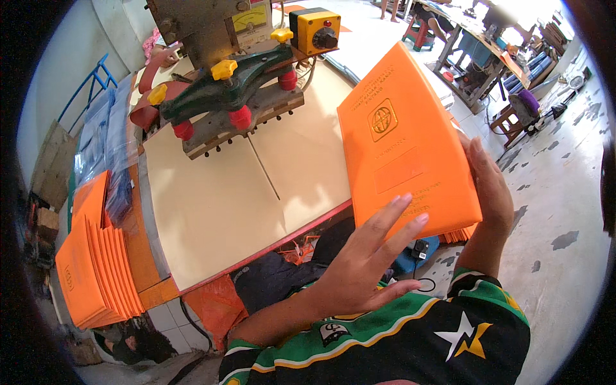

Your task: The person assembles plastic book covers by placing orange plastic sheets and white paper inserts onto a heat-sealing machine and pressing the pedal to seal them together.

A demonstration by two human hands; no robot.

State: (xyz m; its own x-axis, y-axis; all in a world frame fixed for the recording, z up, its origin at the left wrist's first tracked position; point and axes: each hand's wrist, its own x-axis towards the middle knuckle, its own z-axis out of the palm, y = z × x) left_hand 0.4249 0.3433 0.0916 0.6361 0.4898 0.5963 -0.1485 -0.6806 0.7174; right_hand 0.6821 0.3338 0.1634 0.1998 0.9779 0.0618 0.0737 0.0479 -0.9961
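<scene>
The left hand [346, 276] has its fingers spread, tips over the lower part of an orange cover [401, 154]; whether they press on it, I cannot tell. The right hand [493, 189] grips the cover's right edge, partly hidden behind it. The cover stands tilted at the right of the board [212, 218], its stamped front and gold emblem [382, 120] showing.

The board is cream with a red near edge, and a dark rod [264, 167] runs across it toward the person. Around it spreads a pale floor [552, 212] with dark patches; a cluttered desk [463, 22] and a purple-topped stool [523, 108] stand at the far right.

A press [212, 102] with yellow knobs overhangs the board's far part, a yellow box [316, 33] beside it. Left lie a stack [99, 276] of orange covers and plastic-wrapped bundles [106, 138]. The raised cover blocks the board's right side. Beyond the press is another person's hand [168, 58].
</scene>
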